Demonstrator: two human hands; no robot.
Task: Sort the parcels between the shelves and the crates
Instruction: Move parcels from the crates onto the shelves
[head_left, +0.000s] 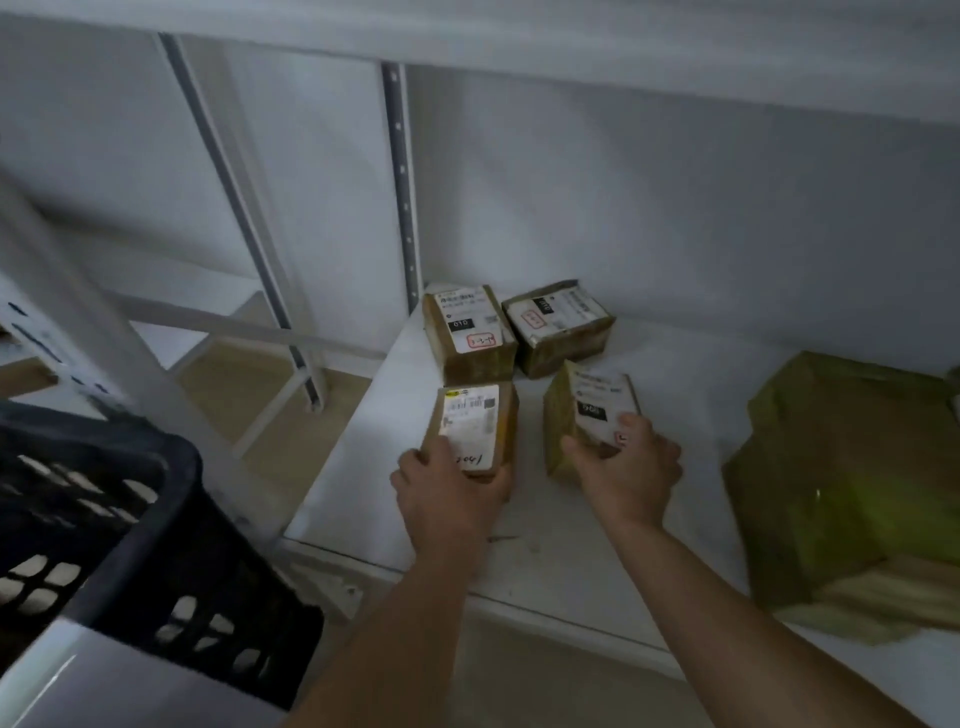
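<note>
A dark slatted crate (130, 545) is seen far left of the fingers. The left hand (452, 491) is closed around a labelled parcel (475, 423) on the white shelf (363, 467). Just right, the right hand (628, 467) is clamped on a tilted parcel (587, 410). Beyond the fingers, 2 parcels (467, 332) are set side by side. A yellow-green bag (841, 483) lies further right.

We see four small taped brown parcels with white labels on the white shelf (519, 530). Two rear parcels (470, 332) sit side by side. Two front parcels (475, 423) are gripped.
</note>
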